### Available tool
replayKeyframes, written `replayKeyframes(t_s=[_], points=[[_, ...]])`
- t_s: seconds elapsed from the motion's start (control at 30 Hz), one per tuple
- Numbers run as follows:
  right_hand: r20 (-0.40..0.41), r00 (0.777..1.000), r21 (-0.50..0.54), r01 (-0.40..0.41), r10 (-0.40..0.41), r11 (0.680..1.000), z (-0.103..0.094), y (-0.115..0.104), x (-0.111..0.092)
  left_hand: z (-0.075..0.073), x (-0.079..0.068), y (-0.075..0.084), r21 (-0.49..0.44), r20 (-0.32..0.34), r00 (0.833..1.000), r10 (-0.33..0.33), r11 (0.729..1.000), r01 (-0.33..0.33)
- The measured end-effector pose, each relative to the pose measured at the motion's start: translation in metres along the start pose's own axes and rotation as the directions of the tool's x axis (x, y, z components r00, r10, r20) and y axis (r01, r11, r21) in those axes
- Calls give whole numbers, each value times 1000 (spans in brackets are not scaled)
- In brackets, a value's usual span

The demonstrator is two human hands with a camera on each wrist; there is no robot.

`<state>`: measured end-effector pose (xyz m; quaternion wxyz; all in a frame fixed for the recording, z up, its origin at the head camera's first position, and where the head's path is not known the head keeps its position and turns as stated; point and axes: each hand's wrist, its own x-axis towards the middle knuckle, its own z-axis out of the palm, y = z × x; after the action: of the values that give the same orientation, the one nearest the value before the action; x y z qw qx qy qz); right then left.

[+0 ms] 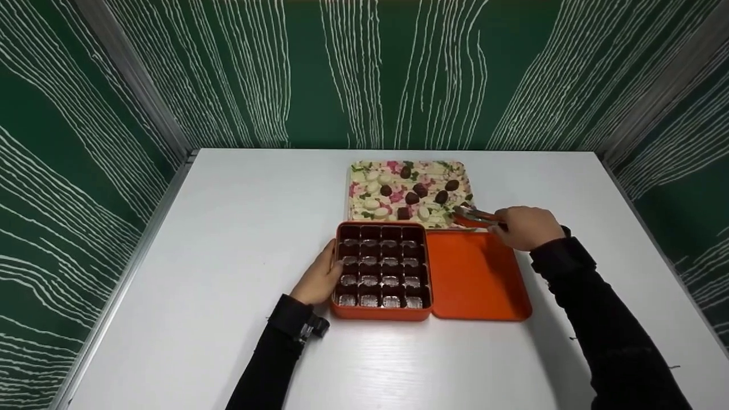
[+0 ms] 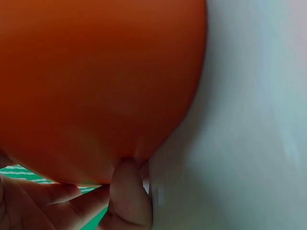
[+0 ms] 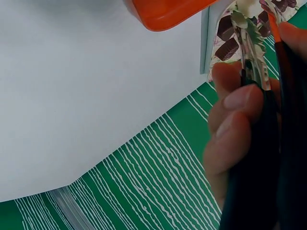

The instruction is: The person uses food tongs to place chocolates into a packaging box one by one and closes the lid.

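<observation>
My left hand (image 1: 318, 276) grips the left wall of an orange box (image 1: 380, 313), which holds a dark brown tray insert (image 1: 380, 267) with rows of unfilled square compartments. In the left wrist view, fingers (image 2: 130, 191) press against the box's side, low near the table. My right hand (image 1: 529, 226) holds a pair of tongs (image 1: 481, 216), metal and orange with black handles. Their tips reach over the front right corner of a floral tray (image 1: 359, 213). Dark chocolates (image 1: 412, 198) and white chocolates (image 1: 371, 203) lie scattered on that tray. I cannot tell whether the tongs pinch a chocolate.
An orange lid (image 1: 472, 279) lies flat against the box's right side, under the right forearm's reach. The floral tray stands directly behind box and lid. White tabletop (image 1: 245, 239) surrounds them, and green walls with white wavy lines (image 1: 387, 74) border its far side and both sides.
</observation>
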<state>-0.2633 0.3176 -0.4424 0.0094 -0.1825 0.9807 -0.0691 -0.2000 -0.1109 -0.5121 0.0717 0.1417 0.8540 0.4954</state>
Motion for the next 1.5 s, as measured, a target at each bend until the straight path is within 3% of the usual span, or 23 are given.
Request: replayKeyframes(t_s=[0.3,0.73,1.5], points=[[-52,999,-24,-15,13,1000,5,-7,3,0,1,0,-18,-8,1000,22,1000,-22],[-106,994,-63,-33,26,997,9,-29,0,-1,-1,0,9,-10,1000,-20,1000,20],[-85,995,29,-43,45,999,6,-17,1,-1,-1,1,36,-9,1000,-12,999,13]])
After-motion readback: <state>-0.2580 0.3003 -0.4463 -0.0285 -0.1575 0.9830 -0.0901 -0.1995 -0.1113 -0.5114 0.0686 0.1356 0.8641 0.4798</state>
